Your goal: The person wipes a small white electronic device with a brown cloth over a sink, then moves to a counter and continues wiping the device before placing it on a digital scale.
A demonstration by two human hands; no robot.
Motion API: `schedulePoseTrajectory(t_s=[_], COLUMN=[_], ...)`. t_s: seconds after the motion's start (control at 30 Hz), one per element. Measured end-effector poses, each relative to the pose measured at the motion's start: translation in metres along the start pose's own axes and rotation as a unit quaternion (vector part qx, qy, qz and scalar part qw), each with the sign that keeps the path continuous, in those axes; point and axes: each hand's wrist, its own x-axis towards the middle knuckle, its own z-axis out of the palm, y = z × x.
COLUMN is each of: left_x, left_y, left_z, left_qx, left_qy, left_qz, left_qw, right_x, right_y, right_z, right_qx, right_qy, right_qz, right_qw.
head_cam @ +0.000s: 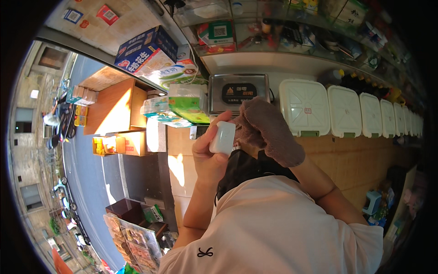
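My left hand (208, 157) grips a small white box-like object (223, 137) by its edges, fingers on one side and thumb on the other. Just to its right, a brown-grey cloth (270, 132) is draped over my right hand and hides most of it; the fingers and their grip cannot be made out. The cloth lies close beside the white object, and whether they touch is unclear. Beyond my hands is a metal appliance (239, 94) with a dark label bearing writing.
White lidded storage bins (304, 106) stand in a row at right. Glass shelves (253, 41) with mixed goods run along the top. Tissue packs (188, 104), drink cartons (147, 51) and a wooden cabinet (119, 106) are at left. Packaged food (135, 239) sits lower left.
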Motion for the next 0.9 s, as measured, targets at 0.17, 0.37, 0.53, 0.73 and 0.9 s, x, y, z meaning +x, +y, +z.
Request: schedulePoseTrajectory(t_s=[0.17, 0.37, 0.53, 0.73, 0.9], left_x=[-0.004, -0.006, 0.002, 0.0, 0.001], left_y=[-0.005, -0.012, -0.002, -0.001, -0.002], left_z=[-0.01, -0.009, 0.004, 0.009, 0.01], left_qx=[-0.143, -0.164, -0.235, -0.109, -0.139], left_qy=[-0.026, -0.031, -0.029, 0.087, 0.106], left_qz=[-0.043, -0.022, -0.057, -0.095, -0.145], left_qw=[0.989, 0.986, 0.97, 0.986, 0.974], right_x=[-0.002, -0.009, -0.013, -0.016, -0.017], right_y=[0.002, -0.002, -0.003, 0.012, 0.012], right_z=[-0.002, 0.007, 0.008, 0.009, 0.011], right_qx=[0.014, -0.009, -0.118, -0.499, -0.46], right_qy=[0.015, 0.022, -0.063, -0.027, -0.042], right_qz=[-0.009, 0.043, -0.032, -0.403, -0.376], right_qw=[1.0, 0.999, 0.99, 0.767, 0.804])
